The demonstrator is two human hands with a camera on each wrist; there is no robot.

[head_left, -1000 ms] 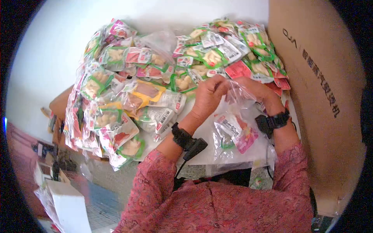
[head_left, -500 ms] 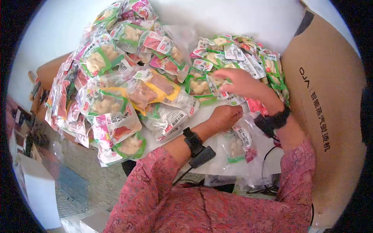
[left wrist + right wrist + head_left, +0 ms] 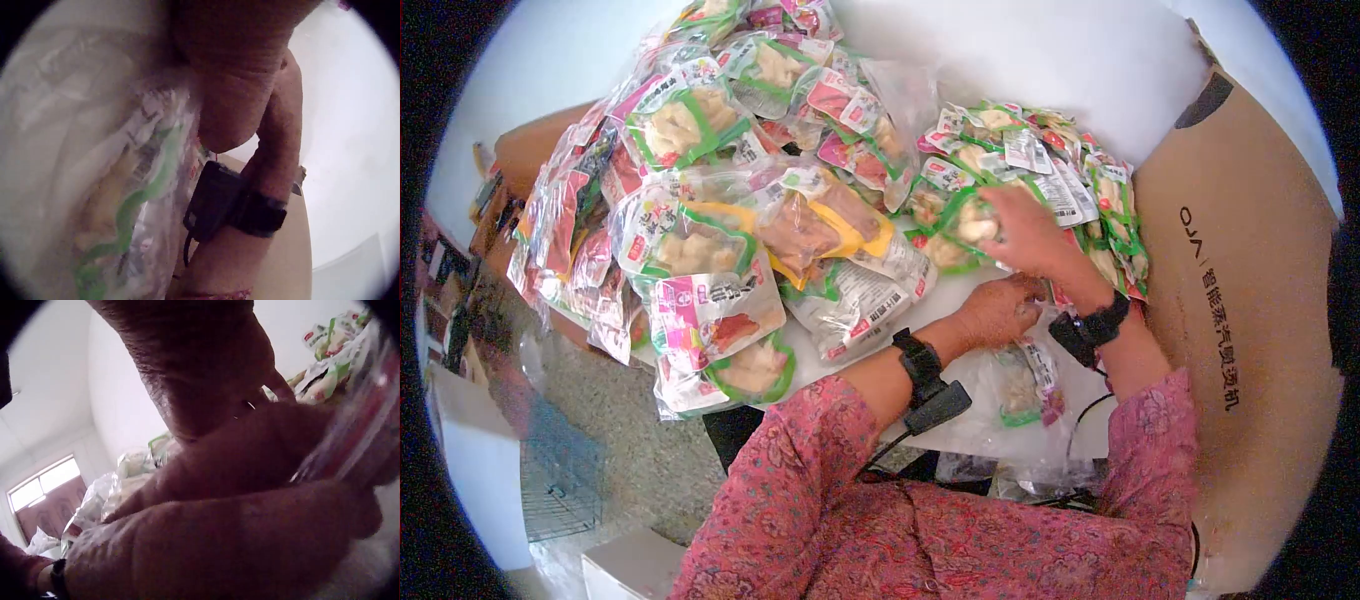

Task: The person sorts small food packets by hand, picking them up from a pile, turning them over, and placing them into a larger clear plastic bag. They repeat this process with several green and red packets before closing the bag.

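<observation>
The left hand pinches the rim of a clear plastic bag, which hangs below it with a green-edged packet inside. In the right wrist view the left hand's fingers close on clear plastic. Above and slightly right of it, the right hand grips a green-edged packet of pale food at the right-hand pile. In the left wrist view the bagged packet hangs beside the left hand; the right hand's fingertips are hidden there.
Large clear bags full of packets are heaped at the left. Loose packets form a smaller pile at the back right. A tall cardboard box stands along the right side. A black cable runs beside the hanging bag.
The right hand has left the bag's rim, reached up to the right-hand pile and taken hold of a packet. The left hand has moved lower, still holding the bag. The head view has shifted.
</observation>
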